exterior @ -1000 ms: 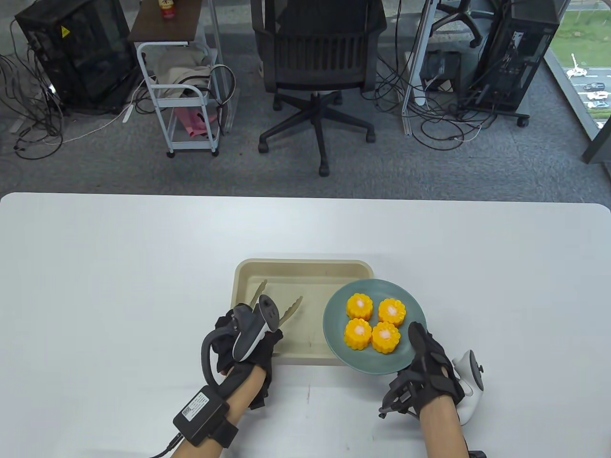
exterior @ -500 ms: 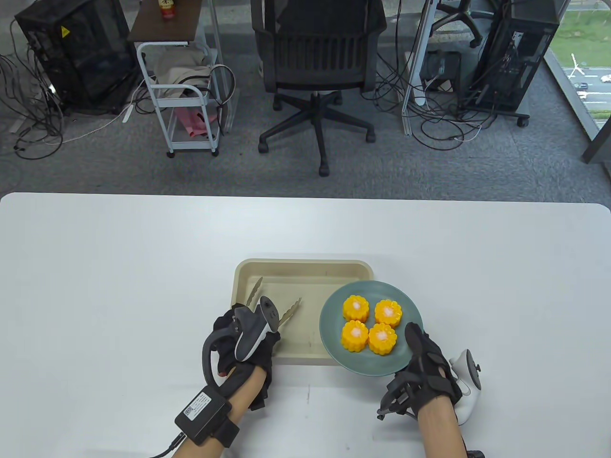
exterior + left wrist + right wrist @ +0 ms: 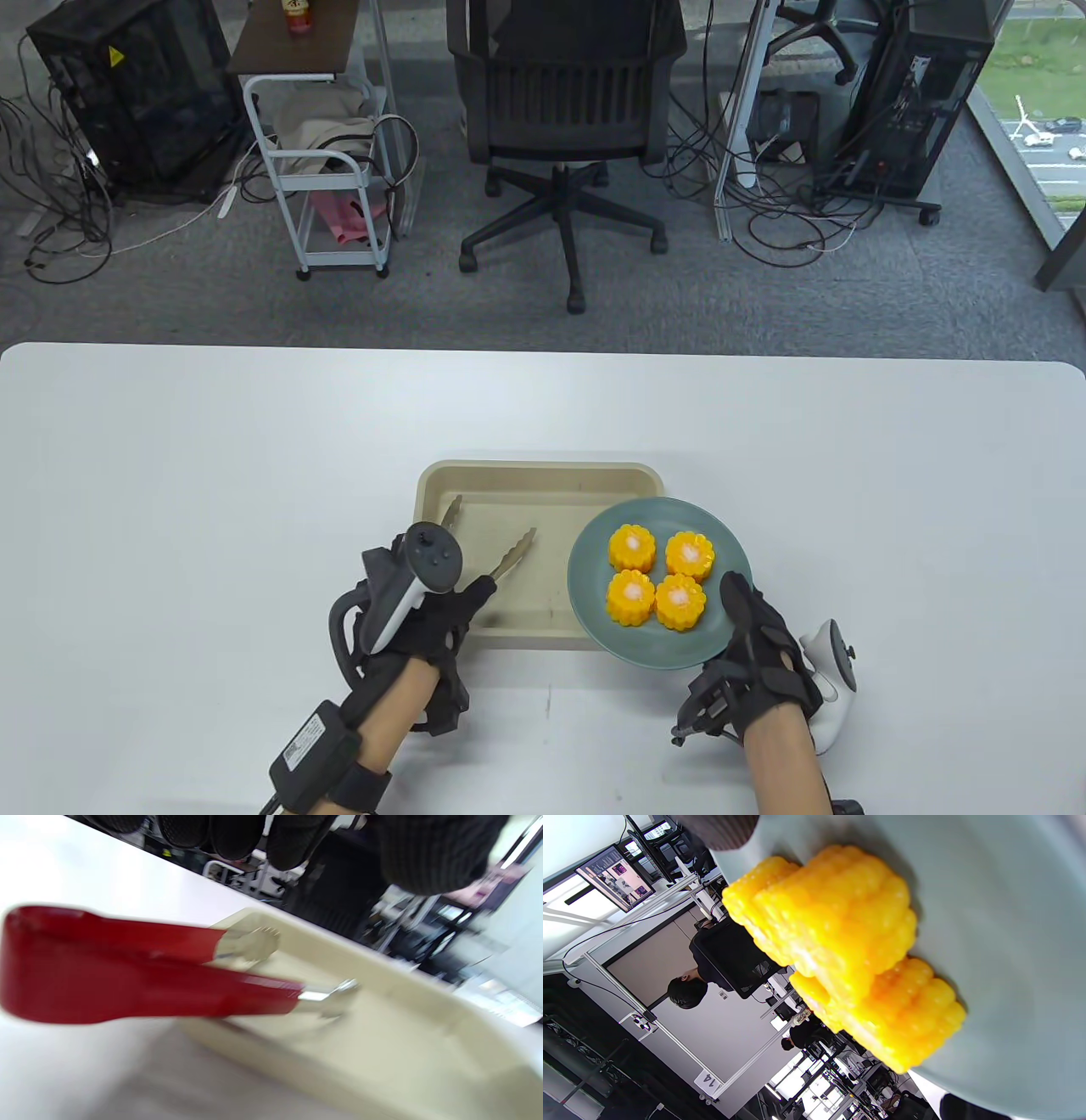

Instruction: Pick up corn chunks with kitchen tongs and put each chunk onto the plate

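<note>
On the left, my left hand [image 3: 416, 607] hovers over the red-handled tongs [image 3: 127, 967], which lie with their tips in the beige tray [image 3: 543, 484]; the wrist view shows fingers above the handles, apparently not gripping. The tongs look stiff and springy, best taken mid-handle. Right of that, four corn chunks [image 3: 657, 576], probably light and slippery, sit on the plate [image 3: 594, 594]. My right hand [image 3: 759, 654] pinches its near rim.

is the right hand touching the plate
Touching. The table view shows the right hand with its thumb lying over the plate rim beside the corn chunks, no gap visible.
</note>
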{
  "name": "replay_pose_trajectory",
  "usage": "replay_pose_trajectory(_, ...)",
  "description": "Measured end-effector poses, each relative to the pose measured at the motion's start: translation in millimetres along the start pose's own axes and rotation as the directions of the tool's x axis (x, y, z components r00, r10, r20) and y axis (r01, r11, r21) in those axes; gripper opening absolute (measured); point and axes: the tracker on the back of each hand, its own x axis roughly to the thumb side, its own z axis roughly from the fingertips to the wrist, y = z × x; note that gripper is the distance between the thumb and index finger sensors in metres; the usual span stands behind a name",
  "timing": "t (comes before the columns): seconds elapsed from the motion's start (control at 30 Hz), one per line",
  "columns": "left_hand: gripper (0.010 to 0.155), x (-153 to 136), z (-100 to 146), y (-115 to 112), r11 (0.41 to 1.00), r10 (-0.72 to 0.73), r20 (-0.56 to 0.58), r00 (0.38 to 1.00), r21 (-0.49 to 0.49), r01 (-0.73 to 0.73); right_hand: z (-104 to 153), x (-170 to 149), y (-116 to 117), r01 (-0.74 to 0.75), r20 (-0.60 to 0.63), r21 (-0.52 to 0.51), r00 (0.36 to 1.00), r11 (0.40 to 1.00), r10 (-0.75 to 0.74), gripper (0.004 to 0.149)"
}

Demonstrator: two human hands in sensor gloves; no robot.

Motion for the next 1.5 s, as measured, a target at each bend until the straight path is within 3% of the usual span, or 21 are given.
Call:
replay_pose_trajectory(0.07,0.082,-7,4,7,0.988,0.151,0.161,0.975,0.011,-0.155,0,0,0,0.002,0.002,-0.001,1.0,1.0,-0.002,0.054)
replay_pose_trajectory(0.13,0.081,-16,8,10,0.956,0.288,0.301,0.909,-0.031,-0.293,0,1,0,-0.001,0.008,-0.002,1.0,1.0,0.001,0.054)
replay_pose_trajectory(0.17,0.08,-21,10,9,0.941,0.333,0.358,0.872,-0.064,-0.333,0,1,-1,-0.001,0.009,-0.003,1.0,1.0,0.001,0.054)
replay_pose_trajectory(0.23,0.079,-30,13,4,0.945,0.319,0.404,0.857,-0.066,-0.321,0,1,-1,0.003,0.009,-0.002,1.0,1.0,-0.003,0.054)
replay_pose_trajectory(0.33,0.08,-34,13,-7,0.953,0.3,0.369,0.88,-0.155,-0.26,0,0,-2,0.008,0.005,-0.004,1.0,1.0,-0.008,0.054)
replay_pose_trajectory(0.43,0.079,-31,14,-12,0.961,0.276,0.386,0.88,-0.108,-0.254,-2,0,-5,0.014,-0.006,0.003,1.0,1.0,-0.014,0.054)
replay_pose_trajectory(0.7,0.08,-28,15,-17,0.966,0.254,0.369,0.894,-0.148,-0.214,-7,11,-23,0.028,-0.001,-0.02,1.0,0.999,-0.028,0.055)
replay_pose_trajectory(0.9,0.082,-28,16,-16,0.975,0.221,0.341,0.914,-0.105,-0.197,-12,19,-49,0.082,0.027,-0.113,0.996,0.99,-0.079,0.054)
replay_pose_trajectory(1.5,0.081,-27,13,-19,0.973,0.223,0.336,0.915,-0.134,-0.188,-20,19,-120,0.125,0.019,-0.407,0.991,0.905,-0.129,0.055)
